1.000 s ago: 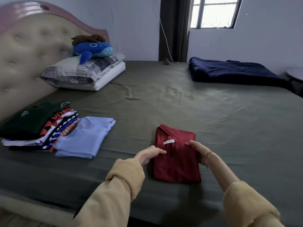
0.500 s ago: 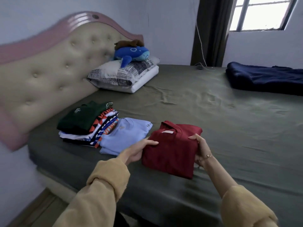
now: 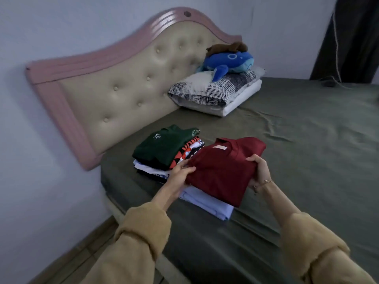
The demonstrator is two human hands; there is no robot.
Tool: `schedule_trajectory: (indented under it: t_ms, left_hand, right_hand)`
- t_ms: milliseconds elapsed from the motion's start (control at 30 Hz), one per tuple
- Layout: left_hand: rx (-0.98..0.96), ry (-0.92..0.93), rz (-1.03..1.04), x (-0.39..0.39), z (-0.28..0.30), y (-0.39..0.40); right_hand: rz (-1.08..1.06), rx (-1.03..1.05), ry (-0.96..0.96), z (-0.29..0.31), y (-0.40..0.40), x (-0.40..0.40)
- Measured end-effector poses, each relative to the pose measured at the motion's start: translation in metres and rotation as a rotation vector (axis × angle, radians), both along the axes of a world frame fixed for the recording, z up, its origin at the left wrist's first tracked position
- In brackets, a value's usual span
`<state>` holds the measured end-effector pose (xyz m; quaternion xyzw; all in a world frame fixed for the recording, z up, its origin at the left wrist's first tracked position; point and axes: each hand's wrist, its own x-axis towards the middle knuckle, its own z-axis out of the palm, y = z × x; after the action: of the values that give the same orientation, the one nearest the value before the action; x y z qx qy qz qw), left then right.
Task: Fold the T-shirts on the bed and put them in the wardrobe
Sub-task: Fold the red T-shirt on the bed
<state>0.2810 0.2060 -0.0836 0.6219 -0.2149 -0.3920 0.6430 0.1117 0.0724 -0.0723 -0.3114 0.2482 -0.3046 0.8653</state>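
Two hands on the red shirt, pile waiting below

Both my left hand and right hand pinch opposite edges of the folded red T-shirt, held just over the light blue T-shirt on the bed. I'd lower it flat, square its edges to the blue one, then let go of both sides together so the fold stays put. Just beside sits the stack topped by a green T-shirt.
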Motion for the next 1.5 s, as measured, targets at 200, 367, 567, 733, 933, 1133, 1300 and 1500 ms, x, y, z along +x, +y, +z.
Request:
schedule_trajectory:
  t_ms: [200, 367, 567, 733, 933, 1133, 1300, 1500]
  left_hand:
    - [0.124, -0.093, 0.206, 0.023, -0.036, -0.008]
    - [0.306, -0.254, 0.244, 0.017, -0.067, -0.004]
    - [0.343, -0.203, 0.339, 0.014, -0.061, -0.006]
    - [0.466, -0.103, 0.449, 0.015, -0.049, 0.005]
    - [0.410, -0.085, 0.783, 0.049, -0.021, 0.028]
    - [0.119, 0.156, 0.688, 0.073, 0.006, 0.025]
    - [0.051, 0.363, 0.527, 0.082, 0.010, 0.012]
    - [0.056, 0.467, 0.522, 0.093, 0.012, 0.007]
  right_hand:
    - [0.033, -0.179, 0.468, -0.038, -0.035, 0.039]
    - [0.033, -0.284, 0.557, -0.064, -0.048, 0.028]
    - [-0.117, -0.405, 0.713, -0.069, -0.048, 0.031]
    - [-0.350, -0.699, 1.084, -0.051, -0.036, 0.041]
    - [-0.102, -0.914, 0.920, -0.025, -0.017, 0.095]
    - [0.129, -0.365, 0.571, -0.001, 0.000, 0.165]
    - [0.202, -0.242, 0.577, 0.007, 0.002, 0.197]
    - [0.197, -0.141, 0.618, 0.004, -0.004, 0.214]
